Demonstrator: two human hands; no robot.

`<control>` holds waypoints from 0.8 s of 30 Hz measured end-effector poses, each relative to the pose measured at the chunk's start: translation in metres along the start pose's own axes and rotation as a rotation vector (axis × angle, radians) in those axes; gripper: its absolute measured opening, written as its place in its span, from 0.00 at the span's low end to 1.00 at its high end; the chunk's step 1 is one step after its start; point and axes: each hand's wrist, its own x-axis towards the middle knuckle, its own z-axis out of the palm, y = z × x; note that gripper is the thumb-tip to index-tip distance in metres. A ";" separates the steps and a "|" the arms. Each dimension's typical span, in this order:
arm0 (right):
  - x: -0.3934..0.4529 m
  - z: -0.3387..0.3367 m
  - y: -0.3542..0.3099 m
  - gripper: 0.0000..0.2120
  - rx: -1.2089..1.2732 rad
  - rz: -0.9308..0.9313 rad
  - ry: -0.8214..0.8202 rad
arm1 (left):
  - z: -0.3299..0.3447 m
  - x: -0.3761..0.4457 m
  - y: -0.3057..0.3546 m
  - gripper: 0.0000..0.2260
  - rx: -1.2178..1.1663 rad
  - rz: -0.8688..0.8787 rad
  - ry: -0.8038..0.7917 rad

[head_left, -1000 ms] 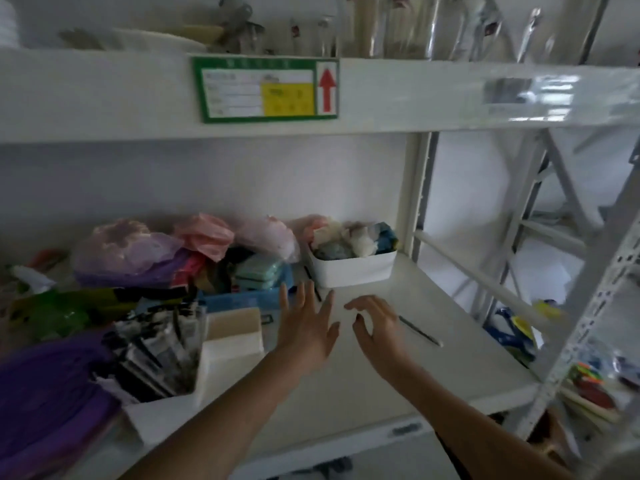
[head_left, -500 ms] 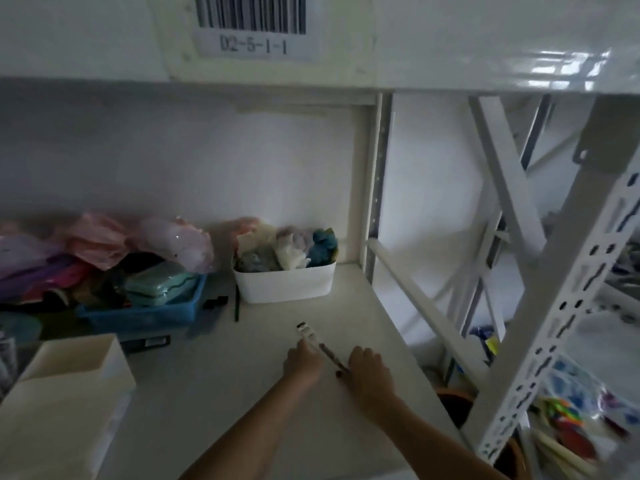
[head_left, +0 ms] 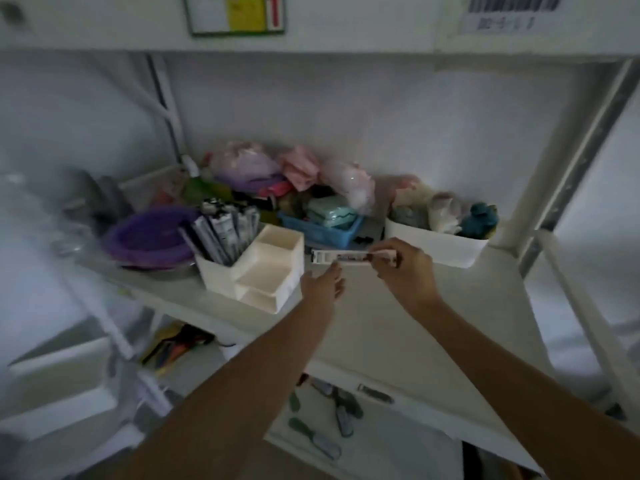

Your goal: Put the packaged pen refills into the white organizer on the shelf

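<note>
We stretch both arms forward; our right hand (head_left: 405,268) pinches shut, our left hand (head_left: 323,284) reaches with loose fingers.

The shelf (head_left: 381,327) looked like painted metal, smooth with a dull sheen. The white organizer (head_left: 266,271) seemed matt plastic, as did the white bin (head_left: 440,244) and the blue tray (head_left: 325,233). The packaged pen refill (head_left: 341,256) wore a glossy clear wrapper over printed card. The purple basin (head_left: 149,237) appeared smooth, slightly shiny plastic.
</note>
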 end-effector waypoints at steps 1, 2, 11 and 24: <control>0.005 0.010 -0.016 0.05 0.084 0.006 -0.008 | -0.018 0.000 0.014 0.06 -0.082 -0.053 -0.025; 0.010 0.024 -0.035 0.06 0.139 -0.003 -0.026 | -0.042 -0.001 0.028 0.12 -0.134 -0.071 -0.075; 0.065 0.149 -0.139 0.07 -0.432 -0.403 -0.297 | -0.182 0.042 0.112 0.08 0.207 -0.019 0.130; 0.058 0.260 -0.139 0.10 -0.805 0.019 -0.498 | -0.279 0.101 0.132 0.12 0.826 0.221 -0.235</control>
